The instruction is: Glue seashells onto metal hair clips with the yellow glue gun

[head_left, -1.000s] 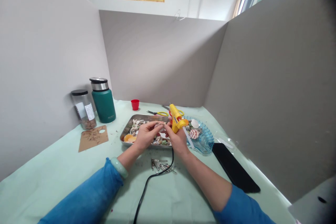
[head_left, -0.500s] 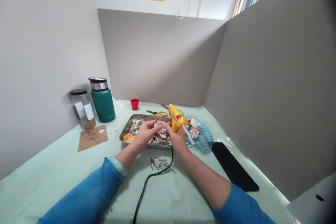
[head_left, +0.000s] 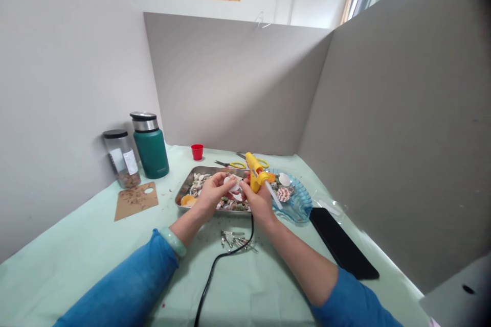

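My left hand [head_left: 213, 192] is closed, its thumb and fingers pinching a white shell [head_left: 231, 184] above a metal tray [head_left: 184, 187] of small shells. My right hand [head_left: 260, 200] is wrapped round a yellow glue gun [head_left: 254, 170], whose clear glue stick points back toward me. The right fingertips meet the white shell too, close to the left thumb. Fingers partly hide the shell and the glue gun's tip. From below the right hand a black cord [head_left: 215, 262] runs to the near edge, crossing a pile of metal clips [head_left: 233, 239].
Right of the tray stands a blue scalloped dish [head_left: 303, 203] of shells, beside a black flat object [head_left: 343, 245]. Scissors [head_left: 233, 165] and a red cup [head_left: 197, 152] lie behind. At left are a green bottle [head_left: 151, 152], a jar [head_left: 123, 161] and brown card [head_left: 134, 203].
The white shell has turned slightly between my fingers and shows more of its face. Both hands stay almost in place, the glue gun still in my right hand.
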A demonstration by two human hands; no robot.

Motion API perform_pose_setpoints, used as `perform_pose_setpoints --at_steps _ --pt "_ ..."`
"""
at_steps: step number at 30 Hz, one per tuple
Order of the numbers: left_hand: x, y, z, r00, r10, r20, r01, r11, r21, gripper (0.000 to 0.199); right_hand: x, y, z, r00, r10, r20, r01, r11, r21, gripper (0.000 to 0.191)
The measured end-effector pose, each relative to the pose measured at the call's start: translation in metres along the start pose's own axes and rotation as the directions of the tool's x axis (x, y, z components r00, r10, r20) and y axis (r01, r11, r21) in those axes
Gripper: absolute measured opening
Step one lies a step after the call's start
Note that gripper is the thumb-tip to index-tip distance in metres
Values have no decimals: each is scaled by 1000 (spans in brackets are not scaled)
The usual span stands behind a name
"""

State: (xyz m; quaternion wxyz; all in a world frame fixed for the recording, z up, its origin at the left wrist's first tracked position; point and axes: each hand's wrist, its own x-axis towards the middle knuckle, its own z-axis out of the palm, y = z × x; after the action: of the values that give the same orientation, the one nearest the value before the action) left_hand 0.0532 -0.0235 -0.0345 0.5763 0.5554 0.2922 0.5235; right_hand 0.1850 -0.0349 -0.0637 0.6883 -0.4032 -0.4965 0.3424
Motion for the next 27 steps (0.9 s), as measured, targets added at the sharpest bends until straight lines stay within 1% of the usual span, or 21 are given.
perform_pose_setpoints --at_steps 6,9,18,24,27 --pt "0 0 0 1000 14 22 -14 1000 5 34 1 0 0 1000 1 -7 -2 1000 -8 37" --pt "1 -2 -1 999 31 23 -31 999 15 33 1 0 0 1000 -7 -3 7 1000 -12 36" --pt "0 -1 0 996 85 -31 -84 996 39 27 0 -1 0 1000 -25 3 25 999 22 29" --pt "1 -4 0 983 169 -67 -165 984 61 22 -1 0 0 999 -50 6 50 999 15 19" --pt "2 -5 -1 971 226 -76 -217 971 102 21 -1 -1 -1 998 -65 15 65 998 12 17"
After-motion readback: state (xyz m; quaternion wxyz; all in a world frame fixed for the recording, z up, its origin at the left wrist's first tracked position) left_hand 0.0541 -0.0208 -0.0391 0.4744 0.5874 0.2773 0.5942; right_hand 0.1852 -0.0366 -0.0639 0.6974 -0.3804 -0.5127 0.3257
